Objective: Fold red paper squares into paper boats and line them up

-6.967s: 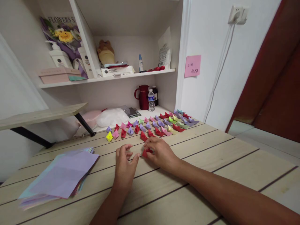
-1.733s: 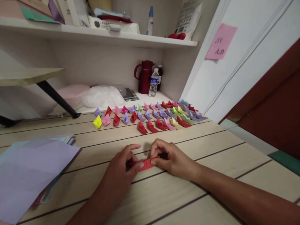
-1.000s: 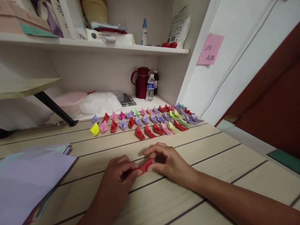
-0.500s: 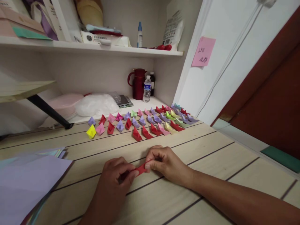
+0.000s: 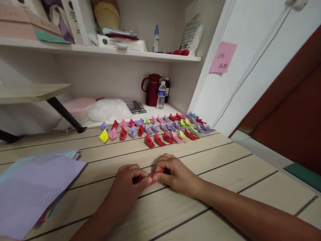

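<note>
Between my two hands is a small piece of folded red paper (image 5: 160,171), mostly covered by fingers. My left hand (image 5: 129,184) pinches its left end with thumb and forefinger. My right hand (image 5: 173,172) grips the other end, its thumb pressed on the paper near my left fingertips. Both hands are closed and low over the wooden table (image 5: 200,207). Beyond them stand rows of folded paper boats in several colours, among them a red paper boat (image 5: 149,142) and a yellow paper boat (image 5: 103,136).
A stack of coloured paper sheets (image 5: 42,187) lies at the left, lilac on top. Behind the boats, a shelf holds a dark red jug (image 5: 152,90), a water bottle (image 5: 161,96) and a white plastic bag (image 5: 109,110). A black-legged wooden stand (image 5: 35,93) is at the left.
My hands have drawn closer together on the red paper, the right thumb shifting left toward the left fingertips. The whole view has shifted slightly, so things appear farther right.
</note>
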`<state>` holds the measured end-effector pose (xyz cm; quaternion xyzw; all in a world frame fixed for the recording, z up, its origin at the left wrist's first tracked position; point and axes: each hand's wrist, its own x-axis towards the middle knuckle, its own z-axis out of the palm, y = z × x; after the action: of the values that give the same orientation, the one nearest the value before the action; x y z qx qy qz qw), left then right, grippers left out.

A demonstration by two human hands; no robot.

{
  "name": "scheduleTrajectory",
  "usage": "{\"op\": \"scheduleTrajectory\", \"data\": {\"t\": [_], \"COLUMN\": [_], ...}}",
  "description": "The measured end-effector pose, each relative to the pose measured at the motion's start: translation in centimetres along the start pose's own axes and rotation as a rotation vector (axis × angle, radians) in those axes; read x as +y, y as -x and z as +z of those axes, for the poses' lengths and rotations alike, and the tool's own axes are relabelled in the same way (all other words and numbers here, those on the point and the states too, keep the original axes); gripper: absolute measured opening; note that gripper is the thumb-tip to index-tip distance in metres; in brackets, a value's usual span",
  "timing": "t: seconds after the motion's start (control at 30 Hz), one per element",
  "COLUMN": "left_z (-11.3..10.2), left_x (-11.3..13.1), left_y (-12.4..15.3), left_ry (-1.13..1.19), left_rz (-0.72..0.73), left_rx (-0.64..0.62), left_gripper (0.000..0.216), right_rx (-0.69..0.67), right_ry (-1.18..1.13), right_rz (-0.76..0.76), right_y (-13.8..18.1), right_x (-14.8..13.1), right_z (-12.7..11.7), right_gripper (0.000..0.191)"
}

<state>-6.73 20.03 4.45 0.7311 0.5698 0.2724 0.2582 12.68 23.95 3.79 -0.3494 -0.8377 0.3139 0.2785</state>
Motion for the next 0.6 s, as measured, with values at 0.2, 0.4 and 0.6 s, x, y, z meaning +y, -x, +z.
{"op": "scheduleTrajectory", "data": {"t": [0.2, 0.4, 0.6], "left_z": [0.8, 1.4, 1.4], "left_x": [0.3, 0.1, 0.3], "left_y": [-0.4, 0.0, 0.5], "left_ry": [-0.148, -0.315, -0.425], "left_rz": [-0.018, 0.007, 0.019], "left_rx": [0.012, 0.059, 0.105], "left_gripper": [0.025, 0.022, 0.022], "right_rx": [0.003, -0.032, -0.036], "right_ry": [0.224, 0.428, 0.488], "right_rz": [0.059, 0.097, 0.169], "right_y": [0.1, 0.0, -0.3], "right_x": [-0.7, -1.3, -1.0], "right_z": [0.0, 0.0, -0.5], "right_gripper": [0.01, 0.009, 0.025]}}
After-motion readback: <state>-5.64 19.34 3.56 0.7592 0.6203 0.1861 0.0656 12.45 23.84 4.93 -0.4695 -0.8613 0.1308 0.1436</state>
